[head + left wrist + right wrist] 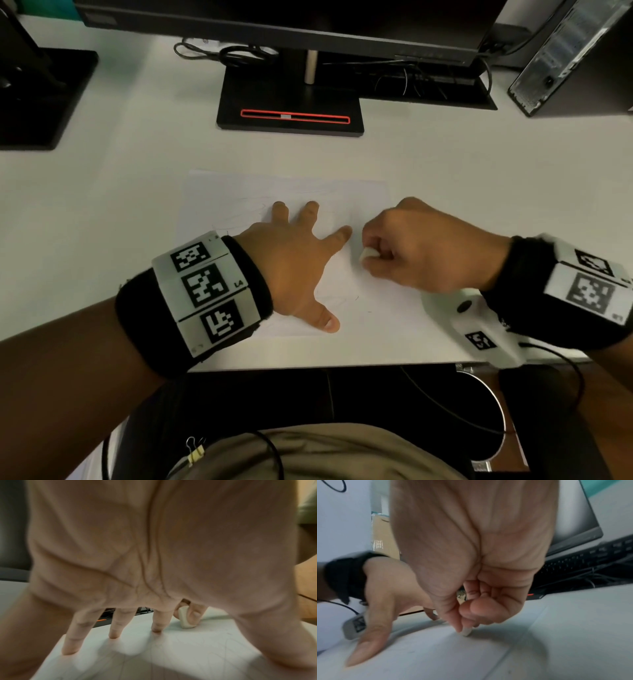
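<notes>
1. Your left hand point(294, 270) lies flat on a white sheet of paper point(239, 192). Its fingers are straight and spread, and the thumb points towards the near edge.
2. In the left wrist view, the fingertips point(113, 634) press down on the sheet.
3. Your right hand point(428, 250) is curled tight on a small white rubber eraser point(369, 254), pinching it between the thumb and the fingers.
4. The eraser stands tilted with its lower end touching the paper, just right of your left index finger, in the right half of the sheet.
5. In the right wrist view, only the eraser's tip shows below your fingers.
6. Faint pencil lines point(246, 205) cross the paper around your left hand.
7. The sheet lies flat on the white worktop point(102, 212), close to its near edge.
8. A black monitor stand base point(291, 99) with a red-edged slot sits at the far centre.
9. A black keyboard point(428, 82) lies just right of the base, and a dark computer tower point(575, 54) stands at the far right.
10. Black wrist bands point(144, 315) carrying white blocks with square black-and-white markers wrap both of your wrists.
</notes>
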A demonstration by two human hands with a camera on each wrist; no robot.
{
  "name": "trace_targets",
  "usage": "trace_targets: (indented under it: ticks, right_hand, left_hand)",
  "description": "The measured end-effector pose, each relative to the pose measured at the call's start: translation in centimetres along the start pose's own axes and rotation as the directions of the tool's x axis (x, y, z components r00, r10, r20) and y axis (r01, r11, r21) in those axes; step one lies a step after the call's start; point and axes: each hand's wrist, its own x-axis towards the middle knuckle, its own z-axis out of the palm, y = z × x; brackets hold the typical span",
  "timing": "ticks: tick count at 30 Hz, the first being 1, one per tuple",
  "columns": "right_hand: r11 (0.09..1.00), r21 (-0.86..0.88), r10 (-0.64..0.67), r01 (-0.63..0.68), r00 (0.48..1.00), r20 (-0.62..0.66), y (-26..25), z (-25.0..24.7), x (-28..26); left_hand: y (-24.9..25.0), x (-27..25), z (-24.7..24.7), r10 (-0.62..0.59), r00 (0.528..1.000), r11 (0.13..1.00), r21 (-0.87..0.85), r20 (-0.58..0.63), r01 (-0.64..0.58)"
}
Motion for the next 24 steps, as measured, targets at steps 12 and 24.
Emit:
trace_targets:
  ticks: [12,24]
  right_hand:
    - [0.999,0.012,-0.034,0.034,0.999,-0.019,-0.3,0.1,0.6]
    - [0.995,-0.022,-0.095,0.096,0.995,0.044,-1.2,0.5,0.5]
  left_hand:
    - [0.0,0.0,-0.1,-0.004,1.0,1.0,-0.006,0.012,0.004]
    - [0.2,-0.2,-0.3,-0.031,0.999,1.0,0.004,0.012,0.031]
